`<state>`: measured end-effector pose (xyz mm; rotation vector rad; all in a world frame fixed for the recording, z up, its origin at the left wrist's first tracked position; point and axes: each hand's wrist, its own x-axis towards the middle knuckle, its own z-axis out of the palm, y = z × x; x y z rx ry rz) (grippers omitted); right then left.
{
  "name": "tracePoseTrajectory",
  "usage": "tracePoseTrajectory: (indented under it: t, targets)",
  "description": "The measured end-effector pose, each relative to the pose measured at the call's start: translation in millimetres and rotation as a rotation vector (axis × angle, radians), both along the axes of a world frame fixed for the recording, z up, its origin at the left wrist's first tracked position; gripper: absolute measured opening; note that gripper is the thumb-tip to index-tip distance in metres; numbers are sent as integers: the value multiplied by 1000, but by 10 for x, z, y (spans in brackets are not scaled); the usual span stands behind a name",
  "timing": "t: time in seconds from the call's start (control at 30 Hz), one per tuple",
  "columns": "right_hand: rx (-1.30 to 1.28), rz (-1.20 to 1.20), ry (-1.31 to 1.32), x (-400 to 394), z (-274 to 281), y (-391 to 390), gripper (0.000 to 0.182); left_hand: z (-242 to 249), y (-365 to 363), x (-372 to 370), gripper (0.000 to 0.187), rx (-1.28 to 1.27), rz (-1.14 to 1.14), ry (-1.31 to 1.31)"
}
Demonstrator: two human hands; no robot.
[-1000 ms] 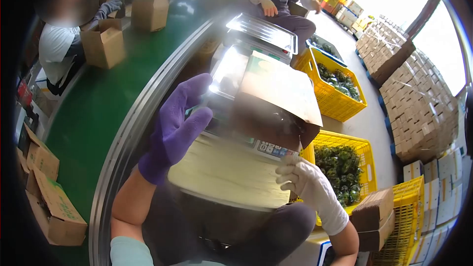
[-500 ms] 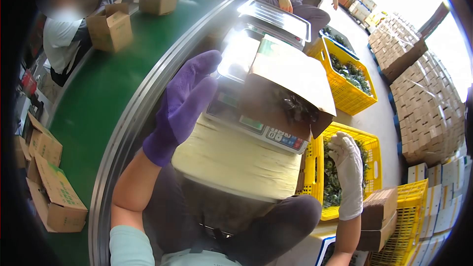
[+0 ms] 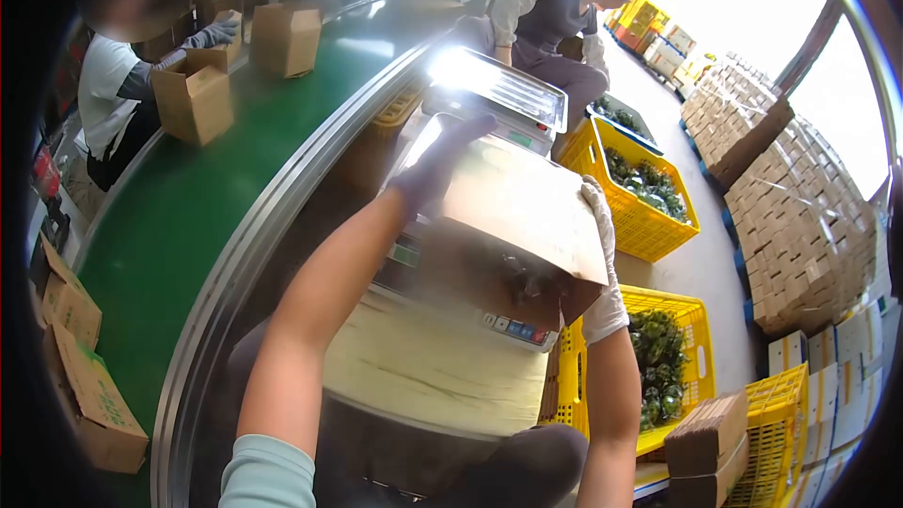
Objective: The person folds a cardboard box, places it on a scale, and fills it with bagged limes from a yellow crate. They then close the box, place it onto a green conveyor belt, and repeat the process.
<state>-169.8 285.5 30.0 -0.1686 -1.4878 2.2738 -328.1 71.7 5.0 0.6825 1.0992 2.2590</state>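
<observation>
A cardboard box point(image 3: 517, 216) lies on its side on a digital scale point(image 3: 515, 327), its open end toward me. Dark, leafy-looking contents point(image 3: 527, 280) show in its shaded opening. My left hand point(image 3: 442, 167), in a purple glove and slightly blurred, lies along the box's left side with fingertips near the far top corner. On the opposite side, my right hand point(image 3: 603, 259) in a white glove presses flat against the cardboard, fingers pointing away from me. Between them the two hands hold the box. The scale stands on a pale yellow wrapped support point(image 3: 433, 367) in front of my knees.
A green conveyor point(image 3: 207, 198) with a metal rail runs along the left, carrying cardboard boxes. Yellow crates point(image 3: 701, 357) of dark green produce stand at right. Beyond is a second scale point(image 3: 508, 85), with a seated person point(image 3: 555, 28). Another person point(image 3: 113, 85) handles boxes across the conveyor.
Both hands have come in from beside the box onto its two sides. The view has shifted, showing more of the seated person at the back.
</observation>
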Motion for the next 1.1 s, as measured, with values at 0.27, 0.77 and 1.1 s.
tracePoseTrajectory:
  t: [0.27,0.77,1.1]
  targets:
    - [451,-183,-148,129,109,206,31,30,-92,148,54,-137,-70,122]
    - [1562,-182,217,2158,979,-809,107,510,-711,1349,52,126,-241,-391]
    - [1274,517,-401,2177,716,-1280,110,-127,-1901,1838,64,-777,-115,453]
